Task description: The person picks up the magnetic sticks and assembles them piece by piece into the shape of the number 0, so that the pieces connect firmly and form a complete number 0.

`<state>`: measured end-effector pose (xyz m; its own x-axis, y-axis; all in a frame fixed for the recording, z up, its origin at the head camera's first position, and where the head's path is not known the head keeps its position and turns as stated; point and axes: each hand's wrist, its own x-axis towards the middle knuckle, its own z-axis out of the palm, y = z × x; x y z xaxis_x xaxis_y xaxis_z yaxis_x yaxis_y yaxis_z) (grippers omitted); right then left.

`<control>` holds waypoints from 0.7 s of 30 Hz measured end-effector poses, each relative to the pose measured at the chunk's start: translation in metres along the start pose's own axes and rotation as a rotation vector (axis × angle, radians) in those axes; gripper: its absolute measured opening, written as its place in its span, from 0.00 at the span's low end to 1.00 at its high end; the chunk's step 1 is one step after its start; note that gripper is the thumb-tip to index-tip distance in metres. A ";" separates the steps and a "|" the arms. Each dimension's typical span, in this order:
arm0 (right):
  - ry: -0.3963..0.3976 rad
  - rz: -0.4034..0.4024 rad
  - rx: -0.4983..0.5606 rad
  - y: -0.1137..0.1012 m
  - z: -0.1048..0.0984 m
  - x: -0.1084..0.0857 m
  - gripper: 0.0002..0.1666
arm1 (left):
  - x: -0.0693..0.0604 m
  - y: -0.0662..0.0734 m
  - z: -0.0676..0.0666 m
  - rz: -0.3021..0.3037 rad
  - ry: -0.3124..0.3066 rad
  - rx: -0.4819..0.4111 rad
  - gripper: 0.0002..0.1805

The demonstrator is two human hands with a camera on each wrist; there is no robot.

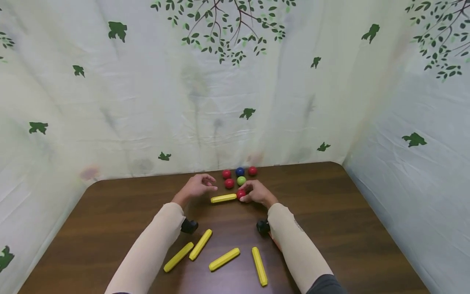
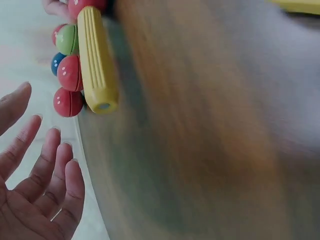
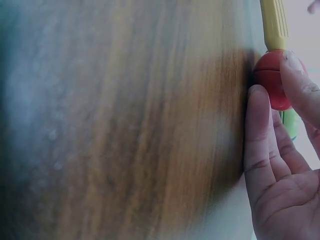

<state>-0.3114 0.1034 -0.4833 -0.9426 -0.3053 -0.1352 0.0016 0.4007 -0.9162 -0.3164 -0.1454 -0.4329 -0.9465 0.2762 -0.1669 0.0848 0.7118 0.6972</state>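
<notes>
My right hand (image 1: 258, 192) pinches a red ball (image 1: 240, 194) between thumb and fingers at the table's far side. In the right wrist view, that red ball (image 3: 272, 80) meets the end of a ribbed yellow stick (image 3: 274, 25). The stick (image 1: 223, 198) lies roughly crosswise, its left end pointing toward my left hand (image 1: 198, 185). That hand holds nothing; the left wrist view shows its fingers (image 2: 74, 192) loosely spread, apart from the stick. Just behind are two more red balls (image 1: 227, 174) (image 1: 229, 183), a green ball (image 1: 241, 181) and a blue ball (image 1: 240, 172).
Another red ball (image 1: 252, 171) sits at the back edge, right of the blue one. Several loose yellow sticks (image 1: 224, 259) lie nearer on the brown wooden table (image 1: 330, 228). A white cloth (image 1: 165, 102) printed with leaves hangs behind the table and along its sides.
</notes>
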 end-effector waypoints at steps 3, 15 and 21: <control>0.006 0.002 0.004 0.001 0.000 -0.001 0.18 | 0.017 0.005 0.004 -0.007 -0.005 0.003 0.19; 0.013 0.019 0.001 0.006 -0.003 -0.008 0.17 | 0.068 0.019 0.016 0.127 -0.120 0.102 0.22; 0.007 0.016 -0.003 0.002 -0.002 -0.002 0.18 | 0.081 0.017 0.010 0.150 -0.173 0.241 0.23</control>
<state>-0.3099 0.1070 -0.4836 -0.9449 -0.2926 -0.1468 0.0155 0.4077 -0.9130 -0.3882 -0.1039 -0.4414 -0.8527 0.4803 -0.2054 0.3098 0.7815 0.5415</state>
